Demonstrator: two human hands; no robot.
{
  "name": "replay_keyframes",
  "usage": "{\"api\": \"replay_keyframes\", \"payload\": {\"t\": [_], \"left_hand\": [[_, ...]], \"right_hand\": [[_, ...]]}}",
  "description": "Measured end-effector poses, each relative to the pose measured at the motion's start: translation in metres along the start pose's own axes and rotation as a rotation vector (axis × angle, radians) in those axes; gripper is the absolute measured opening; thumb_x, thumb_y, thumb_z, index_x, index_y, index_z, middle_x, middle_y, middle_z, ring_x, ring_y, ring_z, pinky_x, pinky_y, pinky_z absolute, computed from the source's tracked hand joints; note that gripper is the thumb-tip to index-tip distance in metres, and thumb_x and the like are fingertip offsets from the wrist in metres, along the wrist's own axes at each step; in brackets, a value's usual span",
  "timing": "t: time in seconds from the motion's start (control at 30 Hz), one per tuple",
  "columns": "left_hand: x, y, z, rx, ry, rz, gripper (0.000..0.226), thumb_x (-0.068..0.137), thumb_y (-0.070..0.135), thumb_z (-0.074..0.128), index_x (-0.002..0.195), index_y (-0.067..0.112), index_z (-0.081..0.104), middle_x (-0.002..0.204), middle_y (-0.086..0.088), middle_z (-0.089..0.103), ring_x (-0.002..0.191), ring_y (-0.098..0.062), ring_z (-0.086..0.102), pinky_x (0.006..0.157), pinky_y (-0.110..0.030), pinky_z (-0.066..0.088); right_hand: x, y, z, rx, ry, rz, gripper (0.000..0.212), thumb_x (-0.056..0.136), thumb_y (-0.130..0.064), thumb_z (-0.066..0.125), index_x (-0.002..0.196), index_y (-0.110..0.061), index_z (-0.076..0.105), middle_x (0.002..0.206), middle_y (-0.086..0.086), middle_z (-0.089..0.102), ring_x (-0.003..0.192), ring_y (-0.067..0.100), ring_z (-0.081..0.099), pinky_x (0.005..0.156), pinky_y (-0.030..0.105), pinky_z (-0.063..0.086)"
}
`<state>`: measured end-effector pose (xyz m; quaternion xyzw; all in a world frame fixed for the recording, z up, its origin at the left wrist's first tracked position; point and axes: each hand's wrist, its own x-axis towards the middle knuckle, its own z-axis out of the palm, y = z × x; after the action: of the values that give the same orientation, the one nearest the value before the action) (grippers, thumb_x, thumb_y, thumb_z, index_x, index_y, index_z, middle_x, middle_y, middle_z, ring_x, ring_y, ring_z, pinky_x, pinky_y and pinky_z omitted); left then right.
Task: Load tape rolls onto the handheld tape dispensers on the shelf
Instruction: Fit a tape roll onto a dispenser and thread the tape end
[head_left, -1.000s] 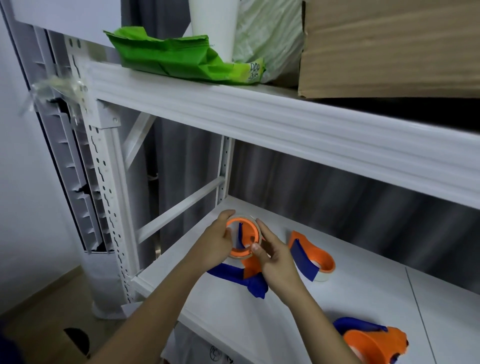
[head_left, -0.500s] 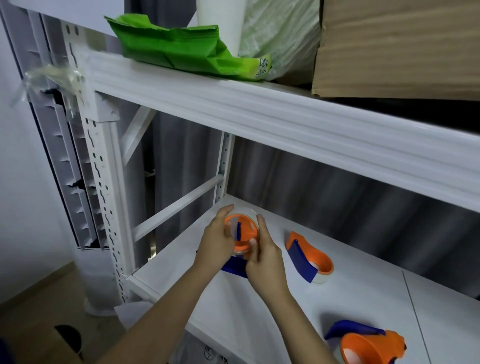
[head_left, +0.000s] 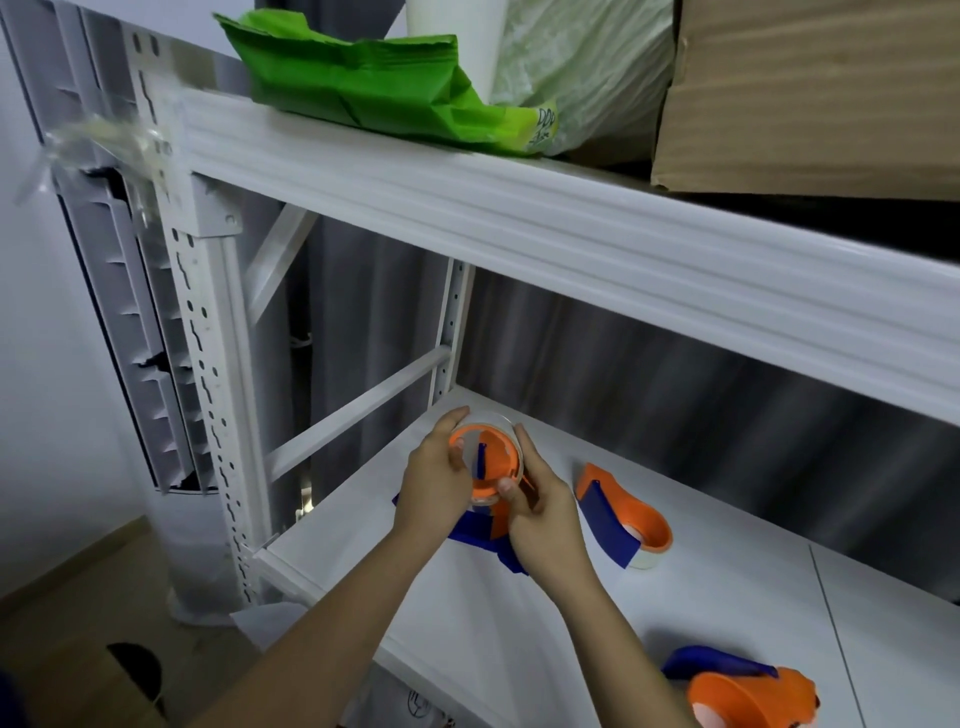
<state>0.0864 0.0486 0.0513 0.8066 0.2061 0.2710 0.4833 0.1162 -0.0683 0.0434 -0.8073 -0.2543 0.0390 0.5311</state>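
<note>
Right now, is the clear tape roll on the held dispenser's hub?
On: the clear tape roll rings the orange hub of the dispenser, both hands gripping it.

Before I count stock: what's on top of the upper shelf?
A green bag, a white plastic bag and a cardboard box sit there; whatever is behind them is hidden.
</note>
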Motion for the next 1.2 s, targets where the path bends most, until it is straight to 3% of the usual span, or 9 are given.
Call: {"api": "replay_keyframes", "payload": {"t": [0.17,0.3,0.47,0.6,0.77,0.9,1.0,1.1,1.2], "left_hand": [[-0.003,-0.002,0.002,-0.052,0.021,0.010,0.039,0.099,0.032,0.038,0.138,0.024,0.042,0.134,-0.007,0.054,0.118,-0.027,0.053,0.099,-0.041,0.048],[-0.005,-0.003,0.008,-0.075,0.015,0.017,0.040,0.099,0.026,0.041,0.140,0.027,0.038,0.137,-0.005,0.051,0.121,-0.025,0.051,0.101,-0.039,0.046],[-0.006,-0.009,0.011,0.076,-0.214,-0.042,0.049,0.101,0.028,0.033,0.148,0.028,0.018,0.148,-0.003,0.036,0.130,-0.024,0.042,0.104,-0.034,0.038],[-0.011,-0.017,-0.001,0.090,-0.467,-0.046,0.046,0.097,0.049,0.030,0.139,0.030,0.030,0.138,0.002,0.046,0.118,-0.016,0.048,0.088,-0.024,0.040],[-0.015,-0.019,-0.010,-0.055,-0.449,-0.013,0.039,0.094,0.053,0.028,0.129,0.035,0.035,0.124,0.007,0.049,0.100,-0.007,0.052,0.070,-0.012,0.042],[-0.021,-0.014,-0.001,-0.262,-0.495,-0.021,0.023,0.093,0.058,0.029,0.113,0.054,0.040,0.110,0.014,0.056,0.095,-0.014,0.061,0.076,-0.025,0.057],[-0.022,-0.010,0.003,-0.366,-0.429,-0.068,0.027,0.084,0.063,0.034,0.104,0.049,0.045,0.102,0.006,0.060,0.090,-0.020,0.064,0.076,-0.036,0.059],[-0.024,-0.006,0.006,-0.402,-0.378,-0.124,0.032,0.084,0.061,0.036,0.107,0.041,0.046,0.104,-0.002,0.061,0.091,-0.026,0.065,0.080,-0.049,0.057],[-0.029,0.001,0.009,-0.342,-0.336,-0.045,0.037,0.084,0.061,0.031,0.113,0.039,0.041,0.114,-0.002,0.055,0.096,-0.025,0.060,0.077,-0.043,0.059]], "right_hand": [[-0.003,0.000,0.007,0.028,0.098,-0.011,0.052,0.098,-0.011,0.046,0.144,-0.031,0.034,0.138,-0.006,0.052,0.121,0.014,0.055,0.097,0.024,0.048],[0.002,0.000,0.010,-0.016,0.173,-0.014,0.049,0.098,-0.010,0.045,0.143,-0.028,0.037,0.115,-0.022,0.056,0.097,-0.005,0.057,0.075,-0.002,0.043],[0.014,0.007,0.004,-0.150,0.175,0.040,0.045,0.096,-0.005,0.044,0.138,-0.021,0.046,0.127,0.000,0.060,0.115,0.019,0.058,0.087,0.018,0.043],[0.013,0.023,-0.012,-0.070,0.223,0.104,0.037,0.091,0.001,0.047,0.119,-0.018,0.063,0.110,-0.004,0.066,0.109,0.020,0.060,0.087,0.024,0.046],[-0.002,0.029,-0.025,0.159,0.160,0.197,0.052,0.091,0.003,0.047,0.083,-0.043,0.068,0.083,-0.021,0.068,0.086,0.014,0.064,0.055,0.023,0.055],[-0.006,0.026,-0.026,0.399,0.120,0.219,0.040,0.090,0.006,0.047,0.105,-0.024,0.071,0.103,0.005,0.071,0.094,0.029,0.066,0.060,0.037,0.057],[-0.012,0.021,-0.026,0.566,0.096,0.263,0.036,0.090,0.008,0.047,0.111,-0.014,0.068,0.109,0.008,0.070,0.103,0.029,0.065,0.071,0.035,0.057],[-0.024,0.011,-0.027,0.805,0.030,0.265,0.029,0.095,-0.010,0.050,0.118,-0.021,0.062,0.114,0.005,0.069,0.106,0.025,0.065,0.077,0.036,0.057],[-0.035,0.000,-0.024,0.676,-0.020,0.202,0.045,0.084,-0.053,0.052,0.127,-0.044,0.044,0.122,-0.014,0.057,0.110,0.015,0.059,0.073,0.028,0.057]]}}
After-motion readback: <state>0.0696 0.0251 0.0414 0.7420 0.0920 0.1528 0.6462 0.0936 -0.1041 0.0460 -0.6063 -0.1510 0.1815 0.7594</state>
